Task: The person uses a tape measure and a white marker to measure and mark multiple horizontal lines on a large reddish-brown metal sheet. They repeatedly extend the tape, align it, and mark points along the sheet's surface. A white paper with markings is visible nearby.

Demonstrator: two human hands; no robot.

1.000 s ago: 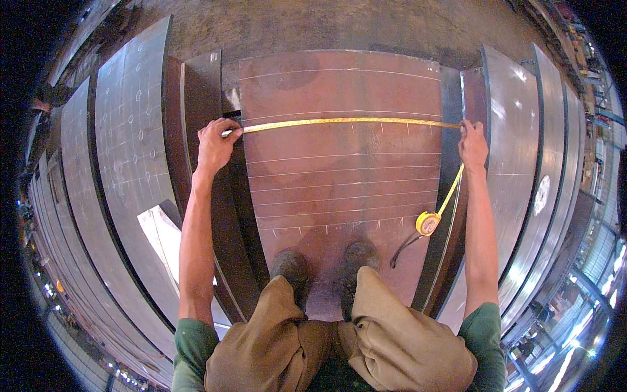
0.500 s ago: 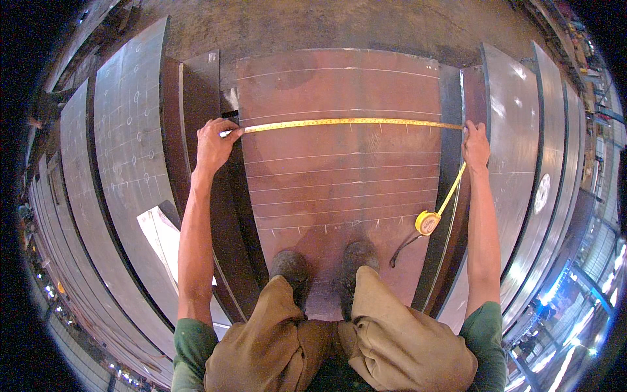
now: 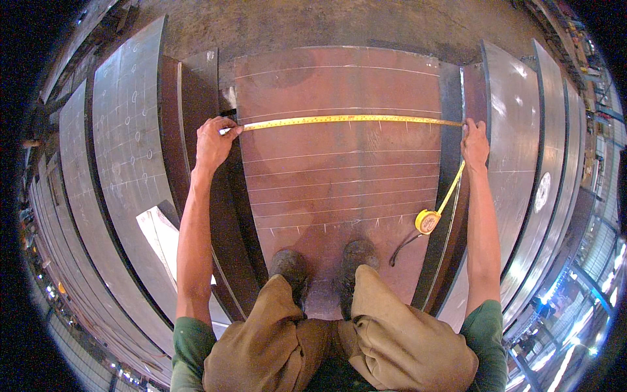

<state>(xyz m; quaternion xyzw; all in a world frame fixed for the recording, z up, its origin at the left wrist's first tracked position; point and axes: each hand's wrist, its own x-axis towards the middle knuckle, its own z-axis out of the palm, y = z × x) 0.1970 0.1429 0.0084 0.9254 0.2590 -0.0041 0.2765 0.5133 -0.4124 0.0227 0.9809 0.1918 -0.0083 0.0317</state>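
A yellow tape measure (image 3: 428, 221) has its blade stretched straight across a reddish-brown steel plate (image 3: 307, 151) marked with several white lines and short ticks. At the plate's left edge my left hand (image 3: 215, 142) pinches the end of the blade. Beyond the right edge, my right hand (image 3: 475, 144) grips the blade with fingers closed. From there the blade bends back toward me to the round case, which lies over the plate's near right part with a dark strap (image 3: 401, 249) trailing from it. Part of the blade is hidden under my right fingers.
My two boots (image 3: 289, 266) stand on the near end of the plate. Grey steel beams (image 3: 127, 124) with chalk marks lie on the left, and more beams (image 3: 513, 124) on the right. A white sheet (image 3: 159, 238) rests by my left forearm. Brown ground (image 3: 313, 26) lies beyond.
Both hands hold the tape measure's blade in nearly the same place across the plate. Only a very slight shift of the view shows.
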